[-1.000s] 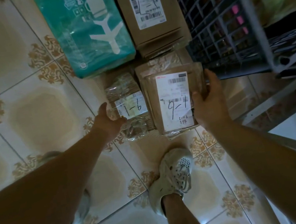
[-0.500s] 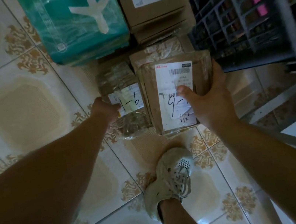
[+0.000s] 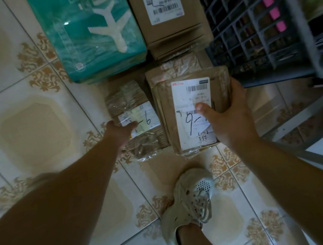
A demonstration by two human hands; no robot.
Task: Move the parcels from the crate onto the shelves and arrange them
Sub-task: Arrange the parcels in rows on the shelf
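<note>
Head view: right hand (image 3: 228, 120) half-hides parcel (image 3: 169, 121) label (image 3: 190, 105).

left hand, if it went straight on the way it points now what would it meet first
The small taped parcel marked 6: the left hand points straight at it, with the thumb over its label. Whether they touch is hard to judge from above.

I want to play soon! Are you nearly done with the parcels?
Not nearly. Parcels are out on the floor, none seen shelved. The right hand grips the parcel marked 9; the left hand grasps the small parcel. The teal parcel and brown box wait on the floor.
</note>
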